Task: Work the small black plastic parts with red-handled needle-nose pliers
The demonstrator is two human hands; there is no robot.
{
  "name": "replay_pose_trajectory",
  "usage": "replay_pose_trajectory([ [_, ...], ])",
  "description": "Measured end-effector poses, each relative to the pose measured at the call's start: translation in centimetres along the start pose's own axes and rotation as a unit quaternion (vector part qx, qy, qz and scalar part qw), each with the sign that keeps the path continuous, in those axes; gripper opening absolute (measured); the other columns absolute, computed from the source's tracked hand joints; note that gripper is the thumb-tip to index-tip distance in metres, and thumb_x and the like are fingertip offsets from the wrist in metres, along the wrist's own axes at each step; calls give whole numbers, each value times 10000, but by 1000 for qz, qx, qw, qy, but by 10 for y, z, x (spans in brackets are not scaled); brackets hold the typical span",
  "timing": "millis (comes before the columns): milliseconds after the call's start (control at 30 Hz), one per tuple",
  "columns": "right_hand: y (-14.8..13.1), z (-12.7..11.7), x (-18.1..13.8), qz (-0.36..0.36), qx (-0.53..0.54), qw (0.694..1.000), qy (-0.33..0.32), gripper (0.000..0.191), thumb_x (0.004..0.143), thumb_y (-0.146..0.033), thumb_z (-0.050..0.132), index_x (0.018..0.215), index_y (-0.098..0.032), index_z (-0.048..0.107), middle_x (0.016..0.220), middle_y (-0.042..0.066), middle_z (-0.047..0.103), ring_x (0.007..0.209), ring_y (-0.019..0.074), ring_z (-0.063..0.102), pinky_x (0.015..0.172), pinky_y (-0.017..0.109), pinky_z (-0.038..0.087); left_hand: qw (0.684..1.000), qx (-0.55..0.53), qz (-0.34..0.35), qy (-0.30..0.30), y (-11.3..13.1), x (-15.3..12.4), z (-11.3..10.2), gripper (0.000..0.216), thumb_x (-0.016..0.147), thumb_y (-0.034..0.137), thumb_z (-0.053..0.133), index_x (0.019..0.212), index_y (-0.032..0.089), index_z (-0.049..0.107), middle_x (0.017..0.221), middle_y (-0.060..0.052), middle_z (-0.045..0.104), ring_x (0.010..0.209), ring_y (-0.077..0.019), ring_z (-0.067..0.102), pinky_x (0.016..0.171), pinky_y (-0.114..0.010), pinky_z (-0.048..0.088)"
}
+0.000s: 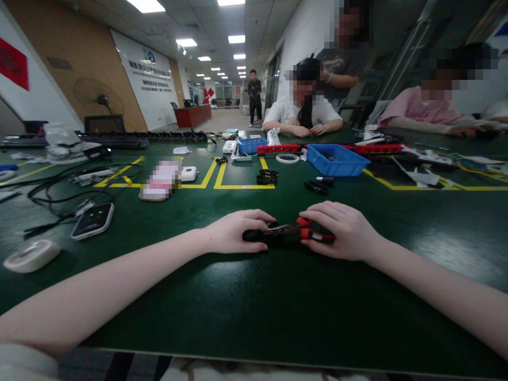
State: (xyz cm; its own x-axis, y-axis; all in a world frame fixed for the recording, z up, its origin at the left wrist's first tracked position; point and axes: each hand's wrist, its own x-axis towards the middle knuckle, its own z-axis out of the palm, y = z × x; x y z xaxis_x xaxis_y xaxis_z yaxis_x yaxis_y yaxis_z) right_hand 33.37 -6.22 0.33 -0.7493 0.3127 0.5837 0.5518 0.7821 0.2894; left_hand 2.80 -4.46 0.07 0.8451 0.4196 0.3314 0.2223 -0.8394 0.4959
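My right hand (344, 231) is closed round the red-and-black handles of a pair of pliers (317, 234), which are spread apart. The metal jaws of the pliers point left, toward my left hand (238, 231). Between the thumb and fingers of that hand sits a small black part (254, 235), and the jaws reach its right end. Whether the jaws bite on it cannot be made out. Both hands are low over the green table (246, 312). Beyond them, several black parts (267, 177) lie by the yellow tape, with more black pieces (316, 187) to the right.
A blue bin (336, 160) and a smaller blue tray (252, 145) stand farther back. To the left lie a phone (161, 181), a black-and-white device with green lights (93, 220), a white oval object (32, 256) and black cables (51, 185). Co-workers sit across the table.
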Motion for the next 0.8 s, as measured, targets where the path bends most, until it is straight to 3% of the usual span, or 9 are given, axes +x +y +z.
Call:
replay_pose_trajectory([
  [300,0,1,0,1,-3,1000,-1,395,886,-436,661,1136,-132,646,1004,135,733,861,244,698,712,360,558,999,-45,-7,23,-5,0,2,254,845,260,779,1031,167,632,1257,-125,619,1137,-247,638,1002,-410,518],
  [800,0,1,-2,22,-1,1000,-5,406,860,-432,684,1135,-135,650,1024,140,728,864,253,687,708,372,543,992,-108,-49,46,-8,1,-2,196,812,194,793,978,172,691,1261,-109,616,1180,-252,613,1056,-442,473],
])
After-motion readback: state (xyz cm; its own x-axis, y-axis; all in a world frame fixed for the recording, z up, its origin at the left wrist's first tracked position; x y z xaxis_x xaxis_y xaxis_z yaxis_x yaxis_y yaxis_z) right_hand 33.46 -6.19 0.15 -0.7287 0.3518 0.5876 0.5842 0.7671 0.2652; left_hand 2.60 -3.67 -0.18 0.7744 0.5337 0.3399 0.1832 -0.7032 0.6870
